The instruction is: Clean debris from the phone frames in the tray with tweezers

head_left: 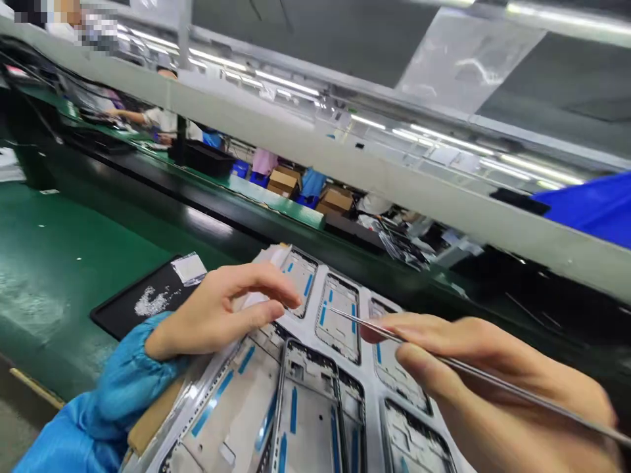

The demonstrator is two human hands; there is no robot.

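Metal tweezers [473, 373] are pinched in my right hand [488, 374], their tips over a phone frame [340, 315] with blue strips. That frame sits in a pocket of a pale tray [371, 381], which holds several such frames. My left hand [224, 309], in a blue sleeve, hovers at the tray's left side, fingers apart and nothing visible in them. Nearest to its fingertips lies another phone frame [302, 279]. In front, a loose phone frame [310, 410] overlaps others on top of the tray.
On the green bench [73, 236] at left, a black tray [116, 314] carries a heap of small clear bits [152, 302] and a white packet [189, 268]. A pale beam [296, 135] crosses beyond the bench. Cardboard boxes [283, 180] and people at work are farther back.
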